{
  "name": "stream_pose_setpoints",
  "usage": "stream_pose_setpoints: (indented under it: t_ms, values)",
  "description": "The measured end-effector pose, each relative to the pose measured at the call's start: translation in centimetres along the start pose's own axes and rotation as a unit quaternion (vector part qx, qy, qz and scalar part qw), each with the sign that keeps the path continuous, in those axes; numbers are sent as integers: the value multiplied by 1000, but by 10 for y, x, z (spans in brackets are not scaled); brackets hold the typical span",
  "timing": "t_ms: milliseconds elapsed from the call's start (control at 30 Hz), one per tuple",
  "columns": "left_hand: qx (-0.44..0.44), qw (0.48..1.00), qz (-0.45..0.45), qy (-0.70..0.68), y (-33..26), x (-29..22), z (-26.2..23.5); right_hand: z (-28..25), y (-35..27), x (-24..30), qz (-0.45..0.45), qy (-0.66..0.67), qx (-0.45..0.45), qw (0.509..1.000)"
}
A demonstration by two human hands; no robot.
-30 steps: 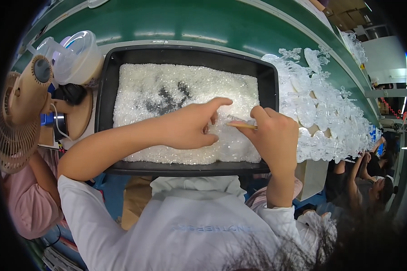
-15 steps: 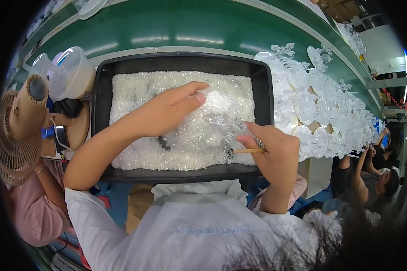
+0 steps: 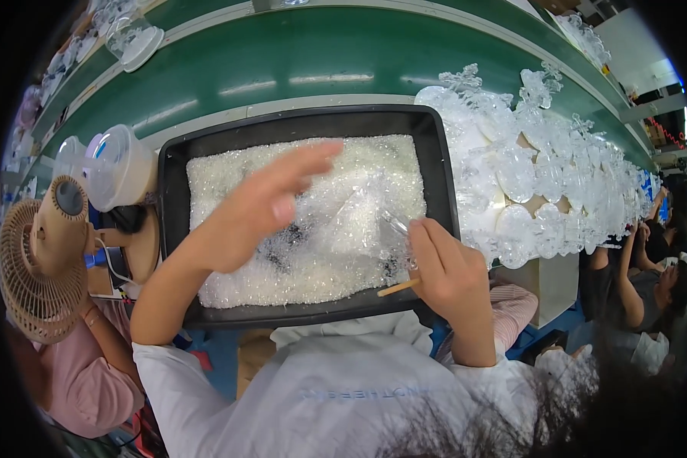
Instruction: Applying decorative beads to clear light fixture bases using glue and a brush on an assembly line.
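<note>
A black rectangular tray (image 3: 173,237) holds a bed of white, sparkling flakes (image 3: 305,284). Over its middle left, my left hand (image 3: 244,210) hovers open, fingers stretched out and thumb apart, with nothing in it. My right hand (image 3: 452,271), at the tray's right front, is closed round a clear plastic piece (image 3: 395,227). That piece reaches toward a heap of flakes; its full shape is hidden by the hand and blur. A thin wooden stick (image 3: 397,288) also sticks out from under my right fingers, pointing left.
Many clear plastic ornaments on round bases (image 3: 542,195) crowd the bench to the right. A beige fan (image 3: 57,221) and a clear plastic tub (image 3: 128,172) stand at the left. A pink-sleeved person (image 3: 91,389) sits at left; other people (image 3: 668,286) work at far right.
My left hand has lifted off the flakes and moved left, its fingers straightening. My right hand has tilted the clear piece and stick, staying near the tray's right front. The view has shifted slightly.
</note>
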State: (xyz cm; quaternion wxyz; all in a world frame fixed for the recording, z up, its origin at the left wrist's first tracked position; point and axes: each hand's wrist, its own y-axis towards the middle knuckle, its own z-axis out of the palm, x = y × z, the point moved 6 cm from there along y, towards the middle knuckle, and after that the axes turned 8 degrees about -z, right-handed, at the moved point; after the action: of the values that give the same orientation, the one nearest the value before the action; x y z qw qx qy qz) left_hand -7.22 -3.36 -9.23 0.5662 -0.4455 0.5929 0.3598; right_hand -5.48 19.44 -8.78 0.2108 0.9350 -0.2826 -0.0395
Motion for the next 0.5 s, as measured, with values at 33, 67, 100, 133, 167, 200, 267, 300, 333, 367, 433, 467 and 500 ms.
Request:
stream_pose_setpoints:
  t_ms: [33,67,100,133,167,200,267,300,333,367,433,467,500]
  values:
    - [72,997,-4,35,-2,5,12,2,1,1,-22,-13,-22,999]
    - [144,987,-9,70,-6,7,23,2,2,2,-44,-26,-44,998]
    - [146,986,-9,74,-8,4,28,2,4,0,-42,-27,-48,998]
    - [87,994,19,65,-9,-5,27,-2,6,1,-52,-50,-66,995]
    - [29,997,46,56,-9,-13,24,-5,7,2,-61,-73,-85,992]
    - [30,997,44,60,-8,-13,19,-5,8,0,-58,-71,-88,992]
    - [179,966,87,164,-12,-14,22,-9,9,1,-70,-72,-132,986]
    - [183,965,85,168,-13,-14,25,-11,9,1,-64,-71,-137,986]
    - [122,975,86,163,-13,-15,26,-10,7,-1,-53,-49,-123,990]
    - [61,982,88,158,-12,-16,22,-8,5,-3,-42,-27,-110,993]
    - [50,979,124,157,-9,-29,10,-7,6,-4,-36,-23,-127,991]
    - [144,966,100,189,-10,-12,15,-8,8,-4,-35,-19,-143,989]
    - [146,965,98,193,-10,-10,21,-11,8,-3,-32,-18,-147,988]
